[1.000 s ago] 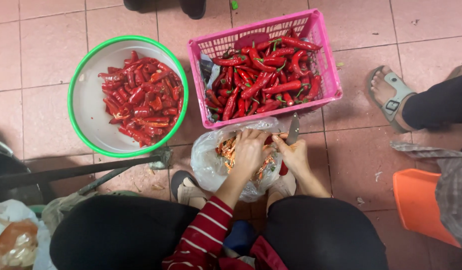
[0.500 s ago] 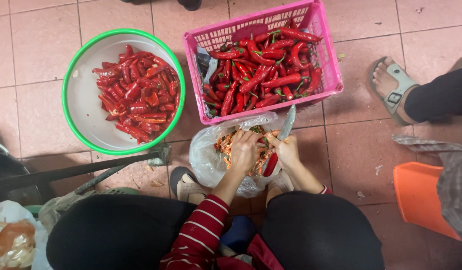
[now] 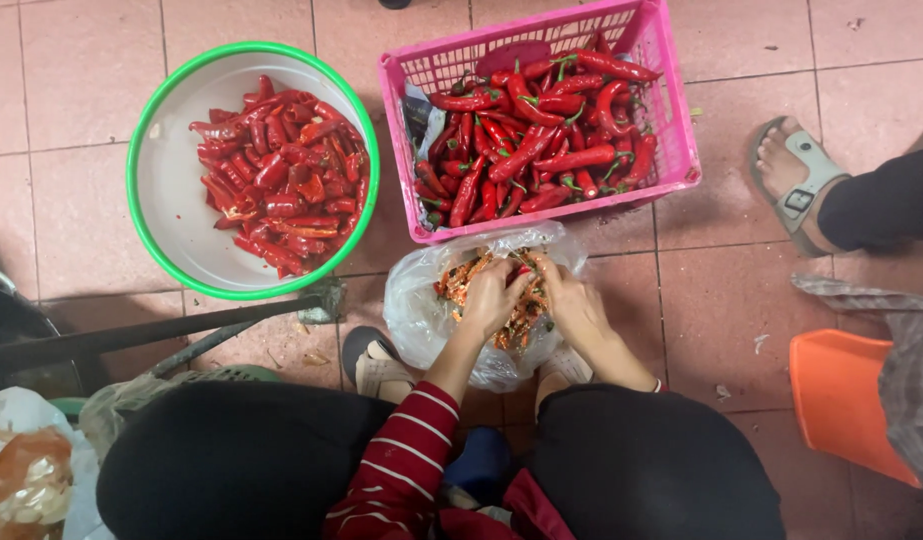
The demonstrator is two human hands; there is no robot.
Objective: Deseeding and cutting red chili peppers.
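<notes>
Both hands meet over the clear plastic bag of orange chilli scraps [image 3: 421, 320] on the tiled floor. The left hand [image 3: 493, 297] is curled shut on something I cannot make out; whether the right hand [image 3: 573, 305] grips anything I cannot tell. Directly beyond the hands sits the pink plastic basket of whole red chillies [image 3: 671, 120], and beyond-left the green-rimmed white bowl of cut chillies [image 3: 171, 215].

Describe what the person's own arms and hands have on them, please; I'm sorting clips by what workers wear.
Both hands are bare, with no gloves. The left hand comes out of a long sleeve striped dark red and white, reaching to the forearm. The right hand has a bare forearm with a thin band at the wrist. No rings can be made out.
</notes>
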